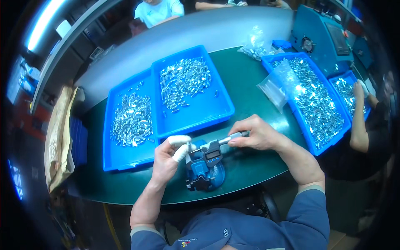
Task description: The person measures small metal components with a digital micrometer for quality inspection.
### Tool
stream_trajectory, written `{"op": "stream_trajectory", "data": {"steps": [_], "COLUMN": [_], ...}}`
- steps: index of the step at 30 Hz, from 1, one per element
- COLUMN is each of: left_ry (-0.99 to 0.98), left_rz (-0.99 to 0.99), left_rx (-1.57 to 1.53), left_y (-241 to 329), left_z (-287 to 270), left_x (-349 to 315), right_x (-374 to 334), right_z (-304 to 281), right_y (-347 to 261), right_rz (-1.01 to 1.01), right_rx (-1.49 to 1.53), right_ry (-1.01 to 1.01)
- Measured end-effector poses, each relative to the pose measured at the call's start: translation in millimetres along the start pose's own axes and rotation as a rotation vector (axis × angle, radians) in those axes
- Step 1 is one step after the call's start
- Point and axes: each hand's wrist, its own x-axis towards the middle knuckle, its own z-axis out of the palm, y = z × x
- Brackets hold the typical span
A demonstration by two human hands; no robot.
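A digital micrometer [213,153] sits clamped in a blue stand [217,175] near the front edge of the green table. White finger covers are on the thumb and index finger of my left hand [165,161]. Those two fingertips pinch a small shiny metal part [191,146] at the micrometer's measuring end; whether both jaw faces touch it is too small to tell. On the other side, the thumb and fingers of my right hand [260,134] are closed round the micrometer's thimble [234,137].
Beyond my hands, two blue trays [227,109] [107,143] hold loose metal parts. To the right are a larger full tray [310,139], a smaller tray [333,78] with a co-worker's hand [361,89], plastic bags [273,89] and a teal machine [316,29]. Brown paper [58,137] stands left.
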Motion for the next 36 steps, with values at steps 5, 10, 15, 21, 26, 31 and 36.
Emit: {"op": "stream_trajectory", "data": {"steps": [5, 10, 15, 21, 26, 31, 36], "left_ry": [-0.006, -0.022, 0.008, 0.009, 0.005, -0.008, -0.016], "left_rz": [-0.042, -0.022, -0.039, -0.025, -0.030, -0.045, -0.045], "left_rx": [-0.011, -0.017, -0.001, -0.014, -0.023, -0.023, -0.035], "left_y": [-0.2, -0.7, 3.3, 1.9, 1.7, 4.5, 2.3], "left_z": [5.1, 4.4, 7.6, 8.1, 6.2, 7.9, 5.7], "left_x": [-4.6, -6.3, -7.3, -8.4, -8.4, -7.9, -9.2], "right_x": [-6.0, -4.9, -4.1, -4.4, -3.1, -3.2, -3.2], "right_z": [2.2, 1.8, 1.4, -2.9, -2.9, -1.3, -0.6], "right_y": [4.1, 3.0, 1.6, 0.5, -0.6, -0.4, 1.1], "right_rz": [-0.051, -0.059, -0.031, -0.004, -0.011, -0.040, -0.047], "right_rx": [0.026, 0.016, 0.014, 0.019, 0.003, 0.017, 0.028], "right_ry": [0.030, 0.034, 0.010, -0.015, -0.016, 0.016, 0.005]}}
